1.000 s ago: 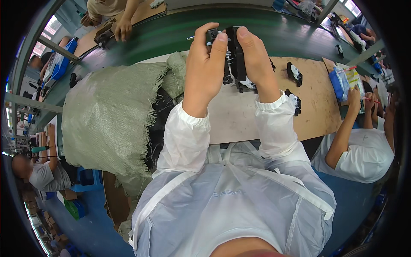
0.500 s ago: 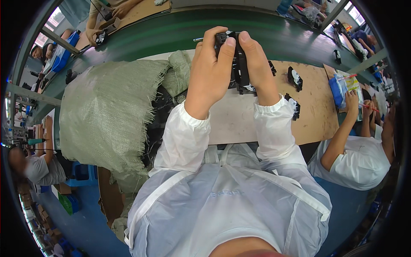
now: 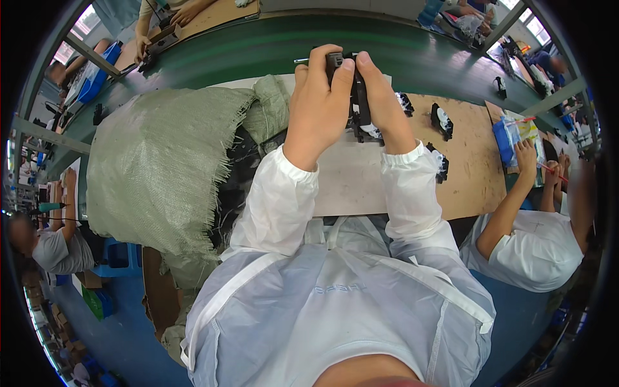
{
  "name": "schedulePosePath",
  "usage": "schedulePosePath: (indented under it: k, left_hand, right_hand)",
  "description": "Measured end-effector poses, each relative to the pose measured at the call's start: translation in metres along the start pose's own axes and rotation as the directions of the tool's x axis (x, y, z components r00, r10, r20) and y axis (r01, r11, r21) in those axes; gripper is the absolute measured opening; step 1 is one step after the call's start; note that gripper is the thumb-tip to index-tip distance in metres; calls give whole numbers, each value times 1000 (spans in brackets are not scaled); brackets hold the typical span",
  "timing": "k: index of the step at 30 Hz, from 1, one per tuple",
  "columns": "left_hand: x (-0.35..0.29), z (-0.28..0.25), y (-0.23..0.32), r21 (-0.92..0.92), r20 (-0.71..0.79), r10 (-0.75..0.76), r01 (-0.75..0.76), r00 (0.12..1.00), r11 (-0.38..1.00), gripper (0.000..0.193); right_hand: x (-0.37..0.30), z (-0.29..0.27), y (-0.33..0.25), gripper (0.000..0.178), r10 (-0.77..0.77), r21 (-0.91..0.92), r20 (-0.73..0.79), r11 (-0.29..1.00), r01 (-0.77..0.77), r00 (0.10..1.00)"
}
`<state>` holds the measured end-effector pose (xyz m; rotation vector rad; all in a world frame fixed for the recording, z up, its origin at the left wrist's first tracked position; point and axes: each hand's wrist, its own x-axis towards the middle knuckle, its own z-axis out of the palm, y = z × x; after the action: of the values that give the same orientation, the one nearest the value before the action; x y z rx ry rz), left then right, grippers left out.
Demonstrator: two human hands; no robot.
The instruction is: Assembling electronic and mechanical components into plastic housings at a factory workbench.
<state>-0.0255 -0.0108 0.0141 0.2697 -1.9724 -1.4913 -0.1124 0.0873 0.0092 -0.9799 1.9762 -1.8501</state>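
Presently, we are gripping the black assembly (image 3: 361,102) between left hand (image 3: 317,103) and right hand (image 3: 385,106), over the board (image 3: 474,177), at its far side; ideally we should be pressing evenly, not bending the rod (image 3: 301,60).

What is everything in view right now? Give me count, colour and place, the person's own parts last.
black part: at least 1, black, held between both hands
black-and-white parts: at least 3, on the brown board's left half
brown board: 1, brown, right of the hands
pale board: 1, whitish, below the hands
woven sack: at least 1, grey-green, left
conveyor belt: 1, green, beyond the hands
blue tray: 1, blue, upper left
stool: 1, blue, lower left
co-workers: several, mixed clothing, around the edges
sleeves: 2, white, on both forearms
left hand: 1, bare, upper centre
right hand: 1, bare, beside it
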Motion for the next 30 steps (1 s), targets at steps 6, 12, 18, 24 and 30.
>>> schedulePosePath:
  k: [6,12,18,24,30]
  left_hand:
    - [1,2,-2,8,-7,-25,25,1000,1000,40]
    - [-2,2,-2,12,2,-4,4,1000,1000,40]
    - [-8,-1,-3,83,26,-8,6,1000,997,41]
    - [-13,-7,2,69,21,0,-2,1000,998,43]
    - [-2,-13,-16,-116,95,-31,42,995,992,61]
  right_hand:
    - [-2,0,-1,60,60,23,0,998,-60,998]
    - [1,-1,5,60,-4,-21,-35,1000,3,999]
    - [-2,4,3,58,76,117,9,990,-76,997]
    - [-5,9,-7,58,72,90,12,993,-73,997]
    - [3,15,-2,57,86,-43,1,995,-86,996]
